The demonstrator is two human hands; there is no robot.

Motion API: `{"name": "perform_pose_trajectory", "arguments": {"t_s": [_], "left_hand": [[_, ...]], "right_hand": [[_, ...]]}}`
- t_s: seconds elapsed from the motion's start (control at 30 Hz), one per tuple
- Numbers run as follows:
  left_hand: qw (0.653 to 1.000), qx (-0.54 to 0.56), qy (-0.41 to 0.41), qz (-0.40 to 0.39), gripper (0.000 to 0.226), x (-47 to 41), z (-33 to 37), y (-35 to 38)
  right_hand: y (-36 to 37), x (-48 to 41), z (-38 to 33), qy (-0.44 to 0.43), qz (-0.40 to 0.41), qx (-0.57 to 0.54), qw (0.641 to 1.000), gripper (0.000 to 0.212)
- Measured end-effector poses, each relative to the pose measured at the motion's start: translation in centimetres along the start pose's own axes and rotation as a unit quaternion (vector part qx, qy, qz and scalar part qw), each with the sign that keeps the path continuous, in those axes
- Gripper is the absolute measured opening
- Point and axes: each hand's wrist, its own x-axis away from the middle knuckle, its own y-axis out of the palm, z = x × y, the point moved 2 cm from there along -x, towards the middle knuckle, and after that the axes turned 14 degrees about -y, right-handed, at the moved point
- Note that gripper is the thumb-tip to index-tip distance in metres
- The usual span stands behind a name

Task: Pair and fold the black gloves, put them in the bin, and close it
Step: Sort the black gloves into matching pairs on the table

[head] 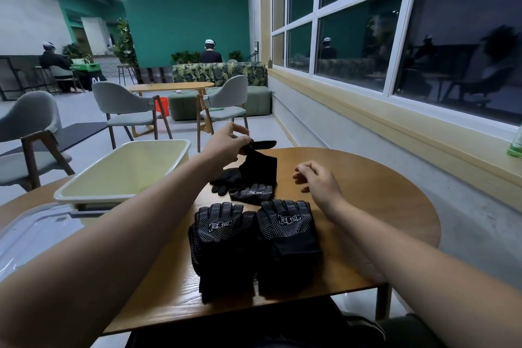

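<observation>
Now my left hand (226,144) pinches one black glove (260,167) and holds it above the tabletop's (367,206) far edge, probably to match it with the loose glove (226,181) lying beneath. My right hand (319,181) hovers beside it, fingers relaxed, holding nothing. Two folded pairs (223,246) sit by the near edge, likely set aside as finished. The open bin (127,169) waits at the left edge, its lid (34,232) off. The table is round and wooden; dark windows (395,37) line the right wall, with grey chairs (127,104) beyond.

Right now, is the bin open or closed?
Open. The bin has no lid on it and its pale inside shows; the clear lid lies on the table beside it.
</observation>
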Motion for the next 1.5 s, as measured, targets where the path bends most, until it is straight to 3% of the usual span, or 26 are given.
{"name": "perform_pose_trajectory", "arguments": {"t_s": [0.07, 0.2, 0.23, 0.4, 0.5, 0.6, 0.67, 0.8, 0.97, 1.23, 1.5], "left_hand": [[0.999, 0.014, 0.008, -0.046, 0.017, 0.4, 0.1, 0.0], [0.997, 0.046, 0.009, -0.058, 0.015, 0.7, -0.2, 0.1], [0.996, 0.068, 0.004, -0.054, 0.016, 0.8, -0.2, 0.1], [0.988, 0.143, -0.028, -0.047, 0.021, 1.4, 0.2, -0.6], [0.993, 0.107, -0.032, -0.027, 0.019, 1.6, 0.5, -1.6], [0.999, 0.040, -0.014, 0.030, 0.012, 1.8, 0.6, -2.9], [0.998, 0.006, 0.028, 0.050, 0.023, 2.2, 0.9, -3.4], [0.995, -0.003, 0.095, -0.005, 0.032, 4.0, 2.1, -3.4], [0.991, 0.022, 0.101, -0.087, 0.026, 5.0, 2.8, -3.2], [0.992, 0.010, 0.118, -0.051, 0.017, 4.6, 2.5, -3.2], [0.990, 0.029, 0.121, -0.063, 0.017, 4.7, 2.3, -3.7]], "right_hand": [[0.6, -0.7, -2.5, -0.027, -0.046, -0.019, 0.998, 0.027], [2.2, -1.3, -6.7, -0.053, -0.156, -0.055, 0.985, 0.068], [2.5, -1.4, -7.4, -0.064, -0.172, -0.049, 0.982, 0.068], [3.0, -2.6, -8.6, -0.146, -0.131, 0.056, 0.979, 0.015], [2.9, -3.9, -9.6, -0.172, -0.087, 0.085, 0.978, 0.004], [2.7, -5.3, -11.2, -0.190, -0.080, 0.113, 0.972, 0.003], [2.8, -6.0, -12.0, -0.202, -0.094, 0.123, 0.967, 0.005], [2.9, -7.0, -13.3, -0.234, -0.126, 0.130, 0.955, 0.008], [3.3, -7.5, -14.0, -0.242, -0.152, 0.108, 0.952, 0.007], [3.8, -7.2, -14.9, -0.249, -0.149, 0.065, 0.955, 0.010], [3.8, -6.8, -14.1, -0.208, -0.111, 0.008, 0.972, 0.030]]}}
